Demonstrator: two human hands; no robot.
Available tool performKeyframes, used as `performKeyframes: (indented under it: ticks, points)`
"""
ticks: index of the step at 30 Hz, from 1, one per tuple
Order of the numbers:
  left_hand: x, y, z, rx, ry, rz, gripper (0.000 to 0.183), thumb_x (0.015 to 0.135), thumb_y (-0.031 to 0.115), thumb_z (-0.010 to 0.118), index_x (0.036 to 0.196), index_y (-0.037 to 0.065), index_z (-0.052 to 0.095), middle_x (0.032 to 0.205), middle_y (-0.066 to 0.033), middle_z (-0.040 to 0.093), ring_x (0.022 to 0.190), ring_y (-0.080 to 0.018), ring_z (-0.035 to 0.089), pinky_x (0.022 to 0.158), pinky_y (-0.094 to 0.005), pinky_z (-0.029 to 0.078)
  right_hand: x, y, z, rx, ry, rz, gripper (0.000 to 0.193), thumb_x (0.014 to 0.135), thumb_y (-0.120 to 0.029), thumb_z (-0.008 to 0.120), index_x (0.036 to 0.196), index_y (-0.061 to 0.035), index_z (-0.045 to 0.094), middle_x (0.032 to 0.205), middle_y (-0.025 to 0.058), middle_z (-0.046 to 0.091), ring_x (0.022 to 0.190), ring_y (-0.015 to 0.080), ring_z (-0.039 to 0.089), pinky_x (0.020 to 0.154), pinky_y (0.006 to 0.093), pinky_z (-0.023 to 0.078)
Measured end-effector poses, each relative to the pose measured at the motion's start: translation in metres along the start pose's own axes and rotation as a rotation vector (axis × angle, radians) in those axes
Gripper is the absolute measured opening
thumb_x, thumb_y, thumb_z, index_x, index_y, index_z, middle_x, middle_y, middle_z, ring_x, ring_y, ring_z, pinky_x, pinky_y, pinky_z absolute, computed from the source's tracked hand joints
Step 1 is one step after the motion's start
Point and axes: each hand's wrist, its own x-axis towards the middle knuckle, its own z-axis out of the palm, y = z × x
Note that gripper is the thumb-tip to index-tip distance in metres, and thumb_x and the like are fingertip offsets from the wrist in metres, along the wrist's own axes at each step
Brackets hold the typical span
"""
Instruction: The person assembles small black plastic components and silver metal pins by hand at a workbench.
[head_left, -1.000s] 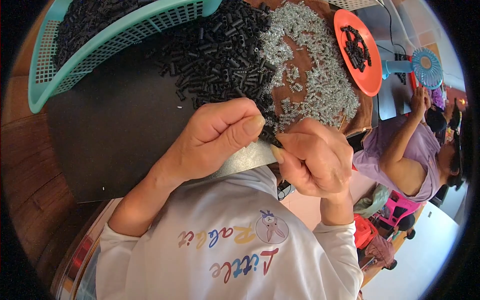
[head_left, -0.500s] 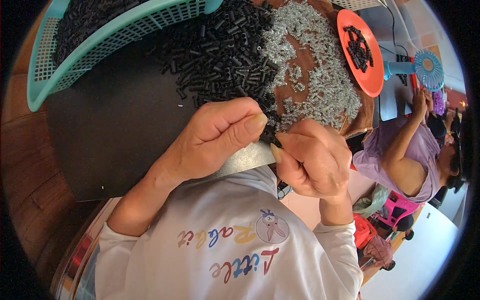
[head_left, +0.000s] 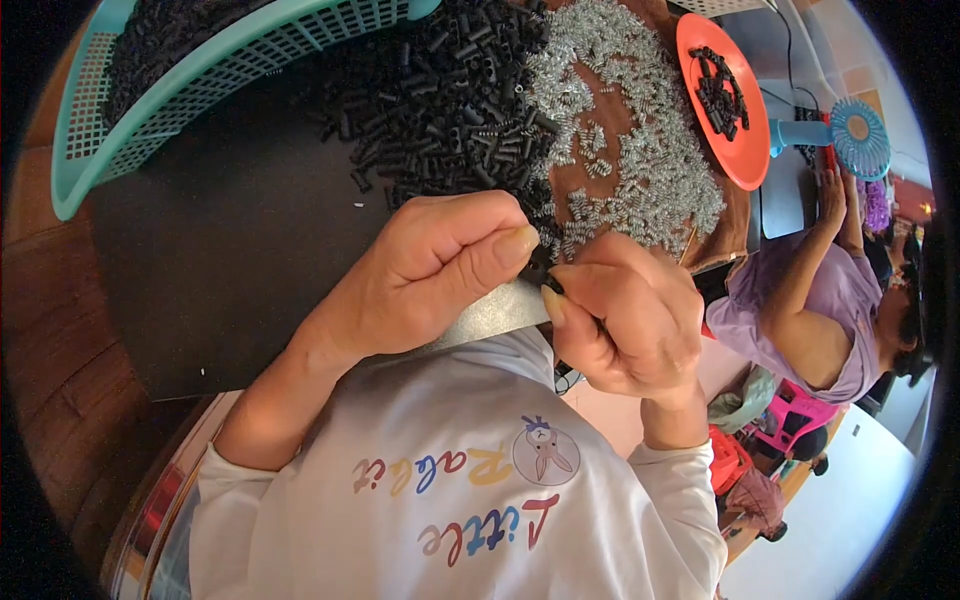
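My left hand (head_left: 450, 265) is closed at the table's near edge, thumb pressed against the curled forefinger; whatever lies inside it is hidden. Close on its right, my right hand (head_left: 635, 315) pinches a small black plastic piece (head_left: 554, 285) between thumb and forefinger. Only the end of that piece shows, and dark parts fill the gap between the hands. Just beyond my fingers spreads a heap of small black plastic tubes (head_left: 450, 120). Beside the heap, many small silvery coil springs (head_left: 650, 150) lie scattered on a brown cloth (head_left: 600, 185).
A teal plastic basket (head_left: 200, 130) full of black parts stands at the far left on the dark table (head_left: 240, 260). An orange plate (head_left: 755, 150) with several black pieces sits far right, by a blue fan (head_left: 860, 138). A person in purple (head_left: 815, 315) sits to the right.
My hands stay almost in place, with only a slight shift of the fingers. At the right, the other person's hands have moved a little.
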Motion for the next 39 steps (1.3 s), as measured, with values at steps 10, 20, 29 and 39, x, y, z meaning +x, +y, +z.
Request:
performKeyframes:
  ticks: [10,20,29,39]
  points:
    - [0.001,-0.004,0.0,0.054,-0.024,0.07,0.031,0.1,0.023,0.049,0.08,-0.001,0.054,0.068,-0.0026,0.046,0.057,-0.0093,0.04,0.052,-0.0247,0.032,0.001,-0.001,0.002,0.078,0.013,0.002,0.017,0.066,0.004,0.07,0.081,0.0019,0.061,0.064,0.0091,0.057,0.049,0.0216,0.054,0.043,0.03,0.039]
    - [-0.001,-0.003,0.001,-0.227,-0.01,-0.048,0.032,0.1,0.028,0.051,0.085,0.0,0.056,0.069,-0.0015,0.049,0.056,-0.007,0.041,0.049,-0.0224,0.032,0.002,0.005,0.003,0.155,-0.006,-0.008,0.021,0.071,-0.004,0.077,0.083,0.0012,0.061,0.069,0.0096,0.058,0.051,0.0198,0.054,0.043,0.0292,0.038]
    - [-0.003,0.005,0.003,-0.608,0.014,-0.335,0.026,0.097,0.025,0.06,0.08,0.006,0.055,0.062,0.0007,0.054,0.047,-0.0032,0.043,0.04,-0.0201,0.03,0.015,0.018,0.005,0.141,-0.055,-0.132,0.036,0.074,-0.018,0.075,0.1,0.0031,0.062,0.075,0.009,0.052,0.054,0.0228,0.055,0.046,0.033,0.046]
    - [-0.001,0.007,0.002,-0.679,-0.067,-0.399,0.032,0.093,0.026,0.065,0.071,0.007,0.054,0.058,0.0024,0.051,0.045,-0.0036,0.044,0.037,-0.0199,0.031,0.018,0.016,0.013,0.111,-0.018,-0.179,0.028,0.067,-0.016,0.075,0.077,-0.0004,0.054,0.064,0.0072,0.047,0.044,0.0198,0.049,0.037,0.0322,0.039]
